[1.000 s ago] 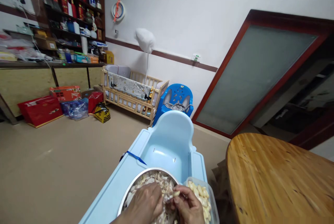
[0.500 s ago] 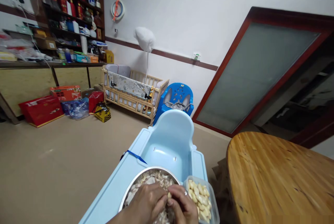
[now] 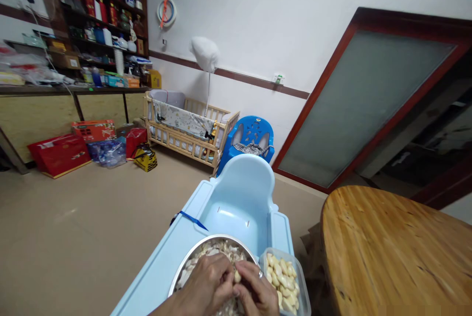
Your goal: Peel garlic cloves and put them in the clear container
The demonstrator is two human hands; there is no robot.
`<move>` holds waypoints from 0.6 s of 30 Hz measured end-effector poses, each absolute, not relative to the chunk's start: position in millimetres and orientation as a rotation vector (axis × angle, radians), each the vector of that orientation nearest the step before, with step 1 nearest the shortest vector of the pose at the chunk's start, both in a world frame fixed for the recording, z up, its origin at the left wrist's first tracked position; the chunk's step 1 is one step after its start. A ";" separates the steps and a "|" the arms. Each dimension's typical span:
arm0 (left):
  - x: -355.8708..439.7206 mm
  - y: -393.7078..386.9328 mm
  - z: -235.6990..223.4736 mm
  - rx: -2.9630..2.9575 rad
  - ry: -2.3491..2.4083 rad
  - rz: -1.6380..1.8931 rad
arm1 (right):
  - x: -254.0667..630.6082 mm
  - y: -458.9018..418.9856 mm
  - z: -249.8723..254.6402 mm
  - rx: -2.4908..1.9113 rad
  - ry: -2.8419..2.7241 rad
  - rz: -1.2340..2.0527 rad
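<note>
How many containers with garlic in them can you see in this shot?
2: a steel bowl of garlic skins, and to its right a clear plastic tub of peeled cloves.

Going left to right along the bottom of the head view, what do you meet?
Light-blue plastic seat ledge → left hand → garlic clove → right hand → clear plastic tub of peeled garlic cloves → wooden tabletop

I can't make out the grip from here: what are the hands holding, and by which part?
A pale garlic clove, pinched low on its body between the fingers of the left hand and right hand, above the steel bowl. Its top stands free.
</note>
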State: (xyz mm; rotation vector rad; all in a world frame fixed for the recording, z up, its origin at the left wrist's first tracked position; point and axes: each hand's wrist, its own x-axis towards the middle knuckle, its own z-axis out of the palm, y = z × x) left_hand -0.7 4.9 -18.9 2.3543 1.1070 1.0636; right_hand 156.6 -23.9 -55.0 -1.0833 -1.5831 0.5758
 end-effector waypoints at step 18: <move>-3.2 -1.1 -25.2 2.449 1.192 1.098 | 153.2 -22.9 -34.6 -0.884 -0.683 1.446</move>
